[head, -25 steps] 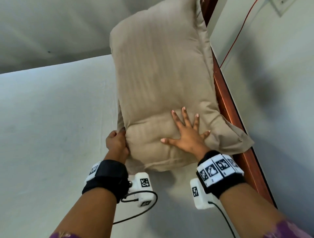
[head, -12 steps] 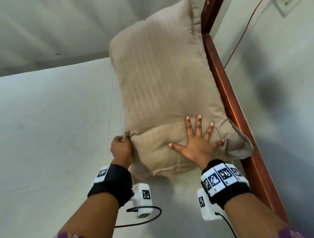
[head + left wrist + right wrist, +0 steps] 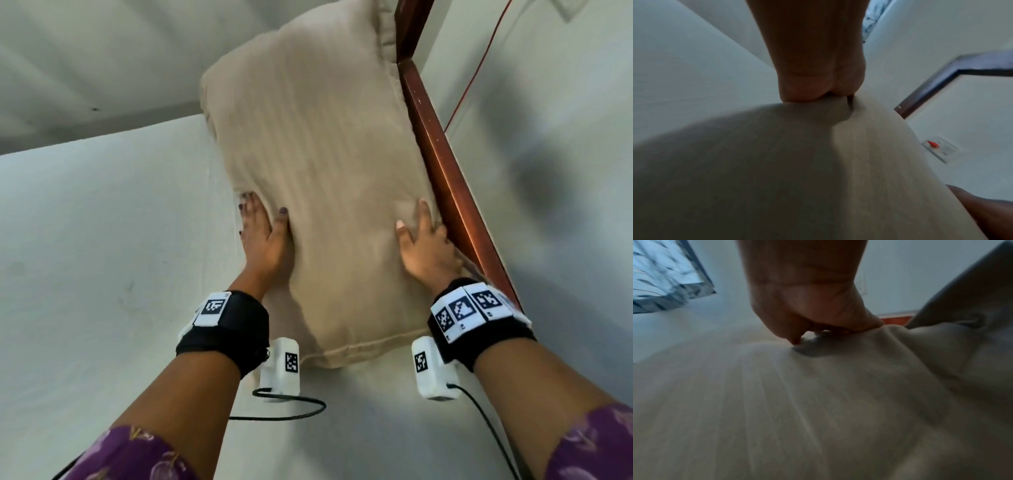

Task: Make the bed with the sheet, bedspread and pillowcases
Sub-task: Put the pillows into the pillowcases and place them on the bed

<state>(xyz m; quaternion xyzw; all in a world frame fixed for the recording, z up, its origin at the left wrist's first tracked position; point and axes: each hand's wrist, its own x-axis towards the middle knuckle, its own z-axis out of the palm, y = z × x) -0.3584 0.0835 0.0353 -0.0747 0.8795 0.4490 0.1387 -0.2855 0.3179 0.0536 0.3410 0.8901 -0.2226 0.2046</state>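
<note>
A pillow (image 3: 325, 171) in a beige striped pillowcase lies on the pale sheet (image 3: 102, 240), its right side against the wooden headboard (image 3: 455, 192). My left hand (image 3: 262, 222) presses the pillow's left side, fingers straight along it and thumb on top. My right hand (image 3: 421, 236) is at the pillow's right edge by the headboard, thumb on top and fingers curled into the fabric. The left wrist view shows the heel of my left hand (image 3: 813, 78) against the pillow (image 3: 818, 162). In the right wrist view my right hand (image 3: 813, 313) bunches the pillowcase (image 3: 797, 402).
The headboard runs along the right, with a grey wall behind it. A red cable (image 3: 479, 68) hangs down that wall, and a socket with a red plug (image 3: 939, 147) shows in the left wrist view. The sheet stretches away to the left. A window (image 3: 663, 272) is blurred.
My right hand left the pillow's near end and went to its right edge. My left hand slid forward along the left side and opened. The pillow shifted toward the headboard.
</note>
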